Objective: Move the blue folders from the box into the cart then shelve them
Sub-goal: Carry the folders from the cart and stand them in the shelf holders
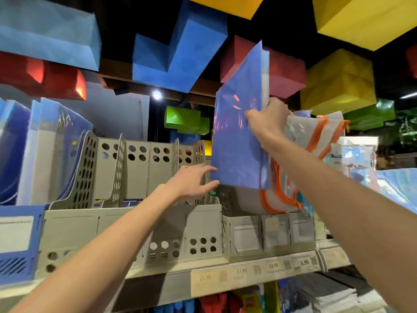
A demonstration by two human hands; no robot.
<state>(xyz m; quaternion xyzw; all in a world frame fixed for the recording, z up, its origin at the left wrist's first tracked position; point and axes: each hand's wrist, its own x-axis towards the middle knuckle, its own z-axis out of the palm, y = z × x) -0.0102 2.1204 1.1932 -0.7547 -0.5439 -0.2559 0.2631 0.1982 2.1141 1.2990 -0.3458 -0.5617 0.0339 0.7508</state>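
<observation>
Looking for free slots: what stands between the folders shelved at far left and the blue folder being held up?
Head view: a row of grey perforated file holders, and the left hand open by the lower edge of the blue folder.

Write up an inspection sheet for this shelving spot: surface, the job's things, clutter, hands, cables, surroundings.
Surface: shelf with price labels along its front edge.
Job's things: blue folder held upright above the racks; shelved blue folders stand at far left.
Clutter: grey file racks, mostly empty slots; orange-zip pouches to the right.
Hands: right hand grips the folder's edge; left hand open, fingers spread by its lower corner, contact unclear.
Cables: nothing seen.
Surroundings: coloured blocks overhead; more stock on the shelf below.
</observation>
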